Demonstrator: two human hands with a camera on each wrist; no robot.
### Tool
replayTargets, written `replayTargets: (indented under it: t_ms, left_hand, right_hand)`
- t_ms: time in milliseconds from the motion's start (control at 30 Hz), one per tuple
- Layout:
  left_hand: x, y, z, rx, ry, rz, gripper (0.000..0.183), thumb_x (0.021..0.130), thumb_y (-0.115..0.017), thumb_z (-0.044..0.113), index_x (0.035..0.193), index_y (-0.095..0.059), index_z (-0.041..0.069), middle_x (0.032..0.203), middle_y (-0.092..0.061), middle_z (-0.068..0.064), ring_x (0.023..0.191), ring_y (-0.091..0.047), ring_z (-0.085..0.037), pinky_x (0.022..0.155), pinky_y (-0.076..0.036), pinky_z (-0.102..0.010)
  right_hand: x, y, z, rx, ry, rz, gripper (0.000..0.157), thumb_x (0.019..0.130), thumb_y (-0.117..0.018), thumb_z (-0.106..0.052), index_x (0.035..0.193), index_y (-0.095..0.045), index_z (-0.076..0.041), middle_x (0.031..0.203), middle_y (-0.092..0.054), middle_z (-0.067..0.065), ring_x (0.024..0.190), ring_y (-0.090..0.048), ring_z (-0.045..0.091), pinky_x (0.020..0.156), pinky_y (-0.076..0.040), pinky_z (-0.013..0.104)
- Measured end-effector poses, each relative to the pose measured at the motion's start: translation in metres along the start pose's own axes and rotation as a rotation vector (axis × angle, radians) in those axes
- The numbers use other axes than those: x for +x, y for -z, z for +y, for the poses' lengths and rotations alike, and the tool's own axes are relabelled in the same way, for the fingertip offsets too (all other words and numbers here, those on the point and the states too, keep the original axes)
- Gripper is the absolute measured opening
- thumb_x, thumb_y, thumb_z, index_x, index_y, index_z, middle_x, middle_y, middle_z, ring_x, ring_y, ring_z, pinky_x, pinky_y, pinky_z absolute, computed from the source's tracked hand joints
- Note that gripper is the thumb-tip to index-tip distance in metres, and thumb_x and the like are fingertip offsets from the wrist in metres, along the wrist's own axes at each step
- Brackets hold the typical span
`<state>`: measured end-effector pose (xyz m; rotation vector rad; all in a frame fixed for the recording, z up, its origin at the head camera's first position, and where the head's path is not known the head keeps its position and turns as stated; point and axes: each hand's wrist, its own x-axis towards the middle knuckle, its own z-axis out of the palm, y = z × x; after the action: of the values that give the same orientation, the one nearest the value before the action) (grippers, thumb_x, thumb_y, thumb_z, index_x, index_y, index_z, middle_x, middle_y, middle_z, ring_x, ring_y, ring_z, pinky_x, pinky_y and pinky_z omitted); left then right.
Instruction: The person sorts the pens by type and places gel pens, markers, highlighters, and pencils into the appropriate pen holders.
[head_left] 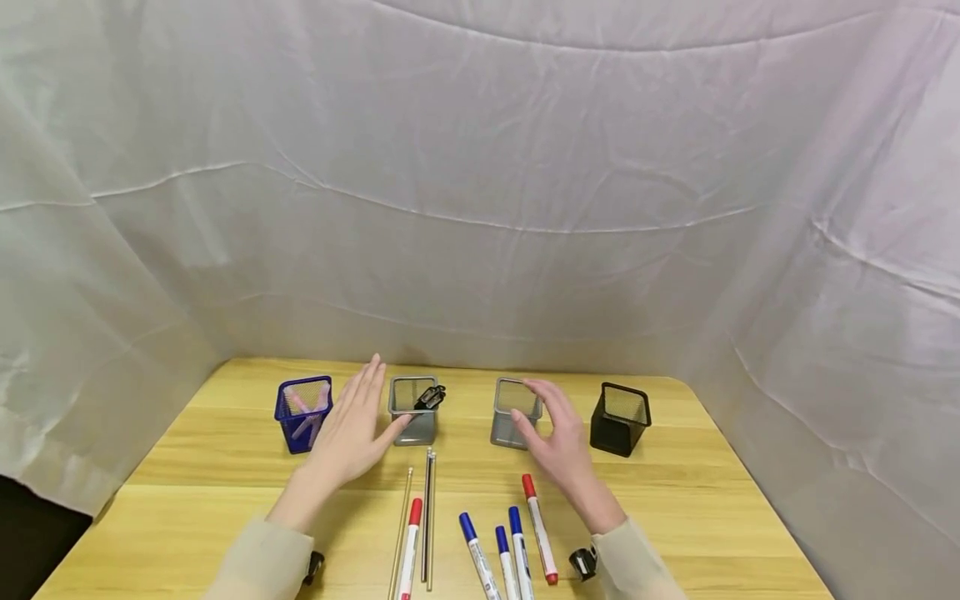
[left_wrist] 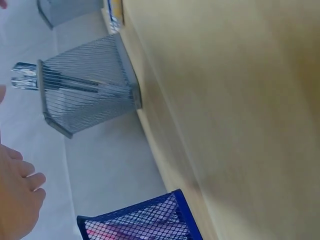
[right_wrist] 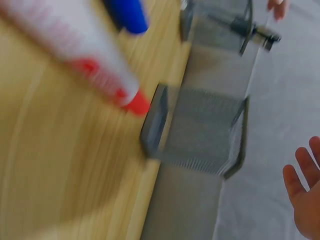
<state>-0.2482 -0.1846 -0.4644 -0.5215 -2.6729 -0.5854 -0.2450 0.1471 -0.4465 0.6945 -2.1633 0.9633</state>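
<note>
My left hand [head_left: 351, 432] hovers with fingers straight between a blue mesh pen holder [head_left: 295, 435] and a grey mesh pen holder [head_left: 420, 432], holding nothing. Pink items [head_left: 303, 408] are inside the blue holder. From the grey one, dark slim items with shiny heads [head_left: 430, 397] poke out; their kind is unclear. My right hand [head_left: 561, 442], fingers loosely bent and holding nothing, is at a second grey mesh holder [head_left: 504, 427]. In the right wrist view this second grey holder [right_wrist: 200, 130] stands apart from the fingers [right_wrist: 305, 165]. Whether either hand touches a holder in the head view is unclear.
A black mesh holder [head_left: 617, 429] stands at the right. In front lie thin rods [head_left: 402, 529], a red-capped marker [head_left: 410, 546], several blue-capped markers [head_left: 480, 554] and another red-capped marker [head_left: 539, 529]. Pale cloth [head_left: 480, 275] hangs around the wooden table [head_left: 705, 517].
</note>
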Motion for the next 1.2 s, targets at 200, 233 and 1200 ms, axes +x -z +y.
replayTargets:
  t_ms: [200, 233, 1200]
  left_hand:
    - [-0.014, 0.008, 0.007, 0.014, -0.003, 0.076, 0.084, 0.104, -0.056, 0.05, 0.163, -0.025, -0.002, 0.173, -0.014, -0.016, 0.156, -0.023, -0.04, 0.127, -0.02, -0.056]
    - [-0.017, 0.009, 0.008, 0.016, 0.004, 0.088, 0.082, 0.104, -0.057, 0.049, 0.162, -0.028, -0.002, 0.172, -0.017, -0.016, 0.155, -0.025, -0.04, 0.126, -0.022, -0.057]
    - [-0.053, -0.006, 0.029, 0.161, -0.134, -0.157, 0.028, 0.099, -0.069, 0.035, 0.108, -0.069, 0.008, 0.108, -0.069, -0.006, 0.103, -0.065, -0.025, 0.094, -0.057, -0.049]
  right_hand:
    - [-0.003, 0.008, 0.018, -0.231, -0.051, -0.111, 0.072, 0.09, -0.078, -0.033, 0.147, -0.05, 0.002, 0.147, -0.054, 0.022, 0.134, -0.052, 0.044, 0.114, -0.04, 0.063]
    - [-0.002, 0.008, 0.021, -0.261, -0.07, -0.139, 0.076, 0.09, -0.078, -0.037, 0.149, -0.048, 0.002, 0.148, -0.052, 0.022, 0.136, -0.05, 0.044, 0.115, -0.038, 0.063]
    - [-0.012, -0.009, 0.046, -0.382, -0.349, -0.512, 0.107, 0.091, -0.07, -0.064, 0.162, -0.023, -0.001, 0.164, -0.031, 0.026, 0.15, -0.032, 0.045, 0.126, -0.019, 0.062]
